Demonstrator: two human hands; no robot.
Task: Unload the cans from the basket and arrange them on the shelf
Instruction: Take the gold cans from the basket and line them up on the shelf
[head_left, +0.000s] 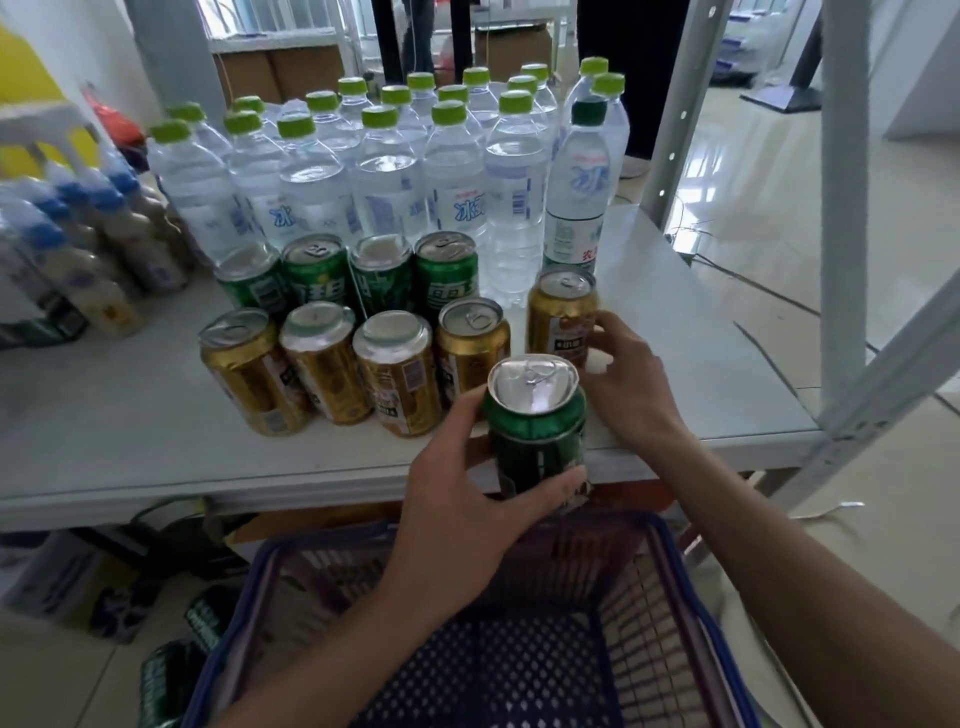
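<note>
Clear water bottles (387, 192) with lime-green caps, standing upright in tight rows, labels in blue print. At the right end of the front row, one bottle with a dark green cap (576, 208) and a green-and-white label, touching its neighbours. Far left, blurred, a cluster of blue-capped bottles (78, 249) holding a pale beige drink. Above them, something yellow (21, 93), and just beside it something red (111, 122), both too blurred to tell. At the back, brown cardboard boxes (280, 70) and a person's dark trouser legs (634, 78). To the right, glossy pale floor tiles (753, 208) with a thin cable (696, 228) trailing across. Lower left, a light box (57, 577) and dark green wrapped packs (171, 680) on the floor.
</note>
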